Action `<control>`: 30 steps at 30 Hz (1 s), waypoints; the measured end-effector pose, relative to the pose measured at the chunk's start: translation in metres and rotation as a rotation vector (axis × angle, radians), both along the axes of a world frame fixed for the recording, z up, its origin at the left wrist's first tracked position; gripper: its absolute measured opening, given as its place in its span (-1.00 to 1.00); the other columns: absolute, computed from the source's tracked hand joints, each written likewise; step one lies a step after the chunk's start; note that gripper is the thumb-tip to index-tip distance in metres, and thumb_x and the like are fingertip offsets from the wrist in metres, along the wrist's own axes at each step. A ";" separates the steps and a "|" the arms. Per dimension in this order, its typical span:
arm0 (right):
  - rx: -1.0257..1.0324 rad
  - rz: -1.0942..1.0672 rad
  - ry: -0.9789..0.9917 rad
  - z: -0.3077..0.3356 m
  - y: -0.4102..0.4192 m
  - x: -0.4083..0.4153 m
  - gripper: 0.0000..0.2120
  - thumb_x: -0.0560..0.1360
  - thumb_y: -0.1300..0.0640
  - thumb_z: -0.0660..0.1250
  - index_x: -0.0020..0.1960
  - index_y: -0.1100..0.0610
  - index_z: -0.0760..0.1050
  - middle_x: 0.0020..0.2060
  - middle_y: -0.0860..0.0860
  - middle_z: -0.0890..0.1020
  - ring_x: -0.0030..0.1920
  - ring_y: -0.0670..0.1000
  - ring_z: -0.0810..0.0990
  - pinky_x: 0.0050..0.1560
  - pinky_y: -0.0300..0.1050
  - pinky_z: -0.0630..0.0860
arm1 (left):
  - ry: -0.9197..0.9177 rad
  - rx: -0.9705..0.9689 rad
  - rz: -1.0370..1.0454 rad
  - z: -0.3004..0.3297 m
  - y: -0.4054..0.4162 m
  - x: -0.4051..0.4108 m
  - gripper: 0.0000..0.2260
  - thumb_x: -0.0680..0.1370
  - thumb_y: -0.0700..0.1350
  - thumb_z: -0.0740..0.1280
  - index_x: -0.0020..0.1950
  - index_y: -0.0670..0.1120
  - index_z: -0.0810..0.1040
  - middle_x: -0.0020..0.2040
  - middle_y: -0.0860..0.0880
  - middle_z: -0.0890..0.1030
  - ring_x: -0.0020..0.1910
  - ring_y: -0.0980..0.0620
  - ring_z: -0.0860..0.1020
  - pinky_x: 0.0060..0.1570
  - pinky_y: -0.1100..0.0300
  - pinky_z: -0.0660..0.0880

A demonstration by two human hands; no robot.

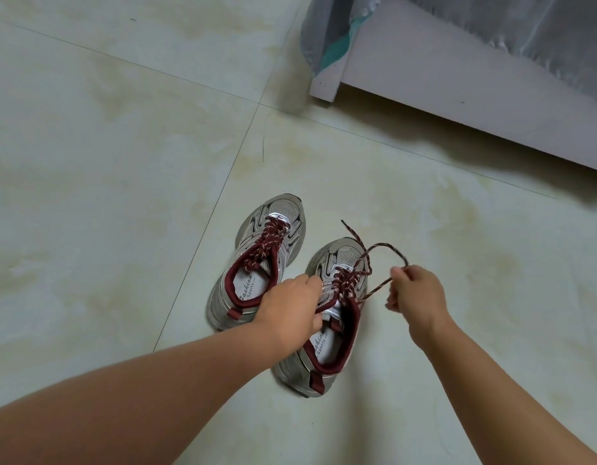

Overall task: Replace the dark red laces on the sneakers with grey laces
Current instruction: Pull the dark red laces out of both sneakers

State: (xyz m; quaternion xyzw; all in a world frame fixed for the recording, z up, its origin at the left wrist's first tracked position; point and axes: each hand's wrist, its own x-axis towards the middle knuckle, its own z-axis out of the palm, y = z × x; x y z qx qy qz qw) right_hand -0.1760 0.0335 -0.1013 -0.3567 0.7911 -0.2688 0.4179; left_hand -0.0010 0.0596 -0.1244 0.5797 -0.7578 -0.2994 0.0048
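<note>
Two silver-grey sneakers with dark red collars stand side by side on the tiled floor. The left sneaker [257, 263] is fully laced with a dark red lace [270, 239]. My left hand [290, 307] grips the tongue and collar of the right sneaker [327, 337]. My right hand [416, 293] pinches a loop of that shoe's dark red lace [377, 253], pulled out to the right of the eyelets. One loose lace end [349, 228] sticks up beyond the toe. No grey laces are in view.
A white bed frame [458, 95] with grey netting [327, 38] hanging over its corner stands at the upper right. Pale floor tiles [122, 162] spread to the left and in front of the shoes.
</note>
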 end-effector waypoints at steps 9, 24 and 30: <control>0.354 0.248 -0.205 0.001 0.012 0.013 -0.84 0.54 0.18 0.27 -0.13 0.27 0.43 -0.37 0.09 0.49 -0.42 -0.01 0.43 -0.31 -0.17 0.48 | 0.008 0.006 0.005 0.001 0.000 0.001 -0.74 0.52 -0.05 0.27 0.16 -0.10 0.37 0.11 -0.05 0.48 0.08 -0.08 0.47 0.02 0.06 0.43; -0.039 0.789 0.653 0.006 -0.001 0.030 -0.83 0.52 0.09 0.25 0.04 0.10 0.56 -0.04 0.06 0.56 0.04 0.09 0.51 -0.09 -0.13 0.37 | -0.012 0.032 0.001 0.000 -0.001 0.001 -0.74 0.52 -0.06 0.27 0.16 -0.11 0.37 0.11 -0.06 0.48 0.07 -0.11 0.49 0.03 0.02 0.46; -0.172 1.265 0.924 0.000 -0.008 0.041 -0.72 -0.07 0.33 0.52 -0.50 0.11 0.47 -0.51 0.01 0.45 -0.47 0.07 0.49 -0.55 -0.23 0.16 | -0.067 0.031 -0.027 0.001 -0.003 -0.001 -0.73 0.51 -0.08 0.25 0.18 -0.12 0.35 0.13 -0.09 0.46 0.07 -0.15 0.49 0.01 0.03 0.43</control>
